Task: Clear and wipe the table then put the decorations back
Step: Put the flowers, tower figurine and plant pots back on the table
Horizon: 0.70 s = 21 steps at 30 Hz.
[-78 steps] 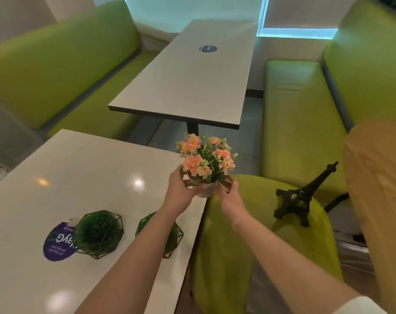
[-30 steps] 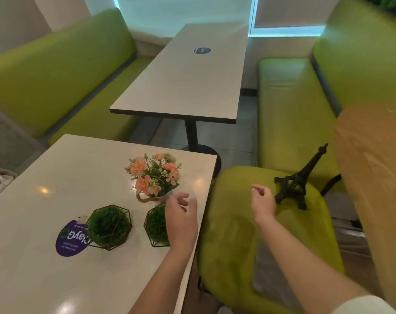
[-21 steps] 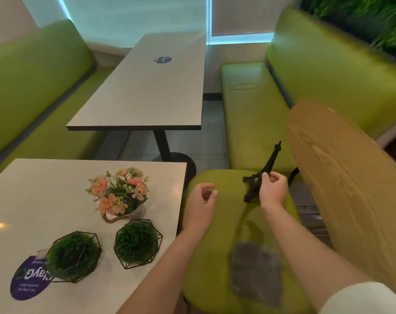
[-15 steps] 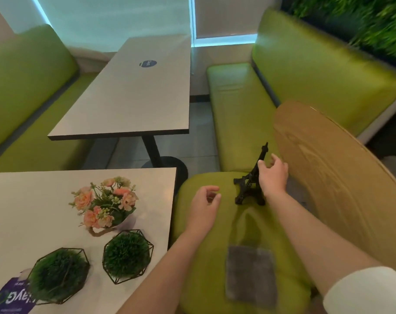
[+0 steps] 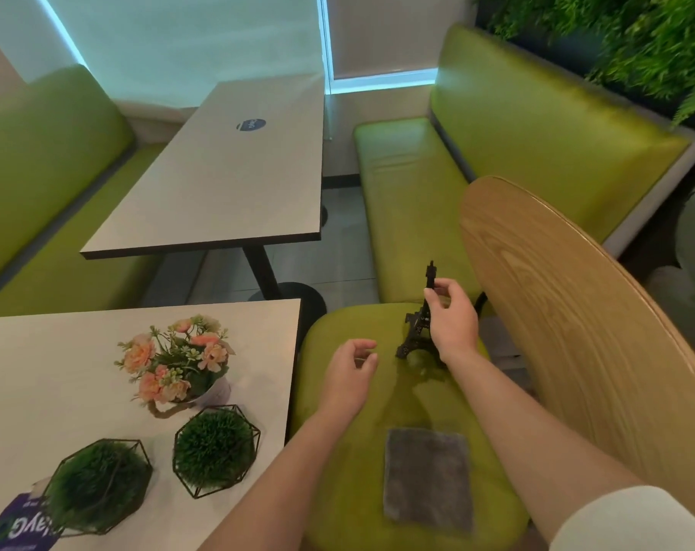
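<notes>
A small black Eiffel Tower model (image 5: 419, 326) stands upright on the green chair seat (image 5: 337, 471). My right hand (image 5: 453, 318) pinches its upper part between thumb and fingers. My left hand (image 5: 351, 375) hovers over the seat just left of the tower, fingers loosely curled, holding nothing. On the white table (image 5: 59, 371) stand a pot of peach flowers (image 5: 177, 363) and two green moss balls in black wire frames (image 5: 214, 451) (image 5: 99, 485). A grey wiping cloth (image 5: 427, 485) lies flat on the seat near me.
The chair's wooden backrest (image 5: 576, 332) rises close on the right. A second table (image 5: 226, 169) stands farther off, between green benches (image 5: 409, 200) (image 5: 39, 173). A purple sticker (image 5: 20, 530) is on the near table's corner.
The flower pot was set down on the table and both hands left it. My right hand reached the tower on the seat, took hold of it and stood it upright. My view swung right.
</notes>
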{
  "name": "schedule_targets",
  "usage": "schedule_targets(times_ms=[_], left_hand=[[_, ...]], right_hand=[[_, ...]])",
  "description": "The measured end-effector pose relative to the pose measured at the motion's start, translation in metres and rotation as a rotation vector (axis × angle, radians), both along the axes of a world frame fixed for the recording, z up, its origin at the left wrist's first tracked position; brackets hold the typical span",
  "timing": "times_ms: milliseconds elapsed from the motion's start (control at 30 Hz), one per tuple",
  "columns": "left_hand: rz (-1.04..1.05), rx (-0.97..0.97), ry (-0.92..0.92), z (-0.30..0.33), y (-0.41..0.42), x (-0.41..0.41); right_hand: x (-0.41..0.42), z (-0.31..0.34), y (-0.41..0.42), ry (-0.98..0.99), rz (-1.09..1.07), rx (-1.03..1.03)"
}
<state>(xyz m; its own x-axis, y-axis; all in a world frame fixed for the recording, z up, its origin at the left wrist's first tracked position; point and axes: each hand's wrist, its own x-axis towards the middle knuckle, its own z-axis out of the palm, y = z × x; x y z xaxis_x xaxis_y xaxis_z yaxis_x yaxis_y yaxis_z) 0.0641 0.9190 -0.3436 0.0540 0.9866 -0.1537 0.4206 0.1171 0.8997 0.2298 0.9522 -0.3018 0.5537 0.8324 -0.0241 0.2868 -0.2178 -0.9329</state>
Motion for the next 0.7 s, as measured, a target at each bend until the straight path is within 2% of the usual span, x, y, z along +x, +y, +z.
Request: schedule_targets(times_ms=[167,400,600,700], left_hand=[[-0.037,0.002,0.092,0.018,-0.022,0.001],[-0.070,0.101,0.269,0.042,-0.058,-0.016],[-0.064,0.046,0.081,0.062,-0.149,-0.036],[0.021,0.040,0.003,0.069,-0.184,-0.051]], right_hand=[[-0.017,0.019,-0.031,0.150,-0.012,0.067],[-0.037,0.049,-0.077,0.204,0.266,0.132],[-0.068,0.072,-0.140,0.126,0.531,0.164],[-0.089,0.082,-0.161,0.137,0.610,0.172]])
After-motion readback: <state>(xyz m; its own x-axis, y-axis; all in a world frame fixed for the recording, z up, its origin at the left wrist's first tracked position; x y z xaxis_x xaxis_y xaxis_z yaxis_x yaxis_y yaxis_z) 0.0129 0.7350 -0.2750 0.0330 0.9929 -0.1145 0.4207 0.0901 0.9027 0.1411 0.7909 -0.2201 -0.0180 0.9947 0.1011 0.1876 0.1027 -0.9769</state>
